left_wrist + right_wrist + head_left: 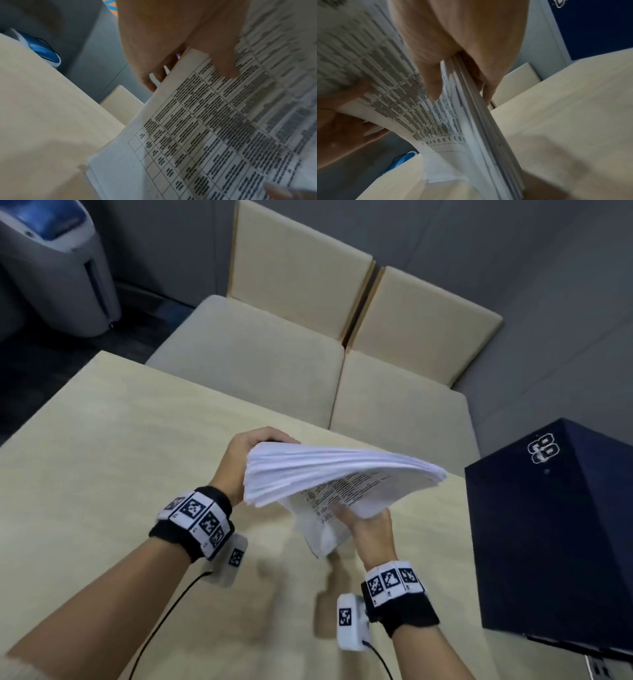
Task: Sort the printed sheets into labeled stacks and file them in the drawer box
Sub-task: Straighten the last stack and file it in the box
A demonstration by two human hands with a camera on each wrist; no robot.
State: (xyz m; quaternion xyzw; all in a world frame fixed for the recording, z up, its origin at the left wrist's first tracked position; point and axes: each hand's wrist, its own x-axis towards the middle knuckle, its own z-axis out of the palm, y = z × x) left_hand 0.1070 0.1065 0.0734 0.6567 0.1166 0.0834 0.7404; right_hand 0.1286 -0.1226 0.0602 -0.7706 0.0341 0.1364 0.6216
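Your left hand [244, 463] and right hand [368, 525] both grip the thick white printed-sheet stack [342, 470] above the beige tabletop [102, 440]; the dark blue drawer box [555, 525] lies right, nearer your right hand.

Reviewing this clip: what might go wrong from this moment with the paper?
Both hands, left hand and right hand, hold the thick stack of printed sheets above the table. The lowest sheet droops free and may slip out. The stack's fanned edges could splay and spill. It is held near the dark drawer box, which a sweep might clip.

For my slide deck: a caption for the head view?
Both hands, left hand and right hand, hold a stack of printed sheets above the table.
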